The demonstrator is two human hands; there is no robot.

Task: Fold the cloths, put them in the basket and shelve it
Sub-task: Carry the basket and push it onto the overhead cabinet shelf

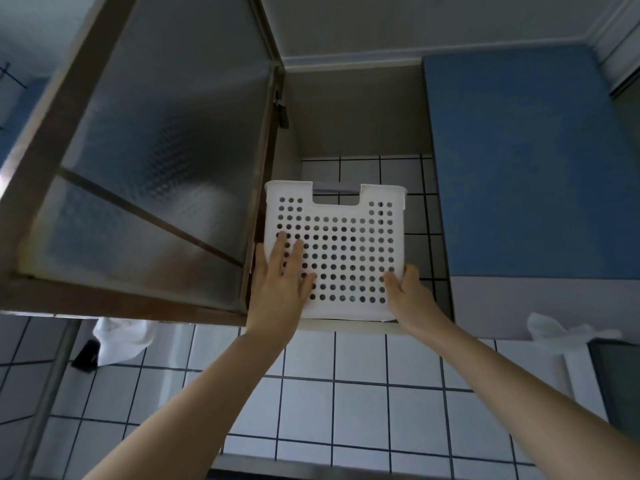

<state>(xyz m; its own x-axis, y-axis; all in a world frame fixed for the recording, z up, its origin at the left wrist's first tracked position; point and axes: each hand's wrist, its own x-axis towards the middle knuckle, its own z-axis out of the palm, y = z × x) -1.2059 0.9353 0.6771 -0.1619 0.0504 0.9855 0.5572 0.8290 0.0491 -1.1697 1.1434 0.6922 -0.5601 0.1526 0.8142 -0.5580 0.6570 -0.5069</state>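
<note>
At the open cabinet (360, 126): basket (346, 251) on its shelf.
Your left hand (282, 282) presses flat-fingered on its perforated face; your right hand (407, 294) grips its lower corner.

Basket (346, 209): white plastic, smooth, matt, perforated w/ round holes. Door (156, 150): frosted textured glass in brown wood-look frame. Wall tiles (360, 407): white, glossy, dark grout. Blue panel (519, 161): matt, smooth.

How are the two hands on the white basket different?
The left hand lies flat with straight fingers spread on the basket front; the right hand curls round its lower right corner. The left hand reaches higher up the holes than the right hand. Both touch the basket at the open cupboard.
</note>
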